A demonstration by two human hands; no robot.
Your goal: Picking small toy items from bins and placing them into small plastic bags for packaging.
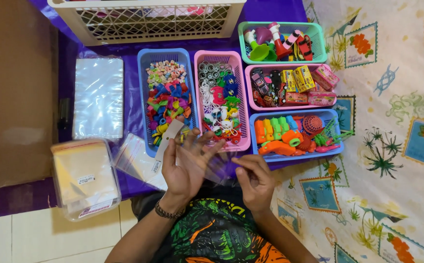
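Both hands [185,168] [253,178] hold clear bag [212,163] — white label strip [169,139] top.

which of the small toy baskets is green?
The green basket at the top right, holding funnel-shaped toys. The other four small ones are blue or pink; the large white basket sits above them.

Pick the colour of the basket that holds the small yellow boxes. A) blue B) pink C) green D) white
B: the yellow boxes lie in the pink basket at right, between the green basket behind it and a blue basket in front.
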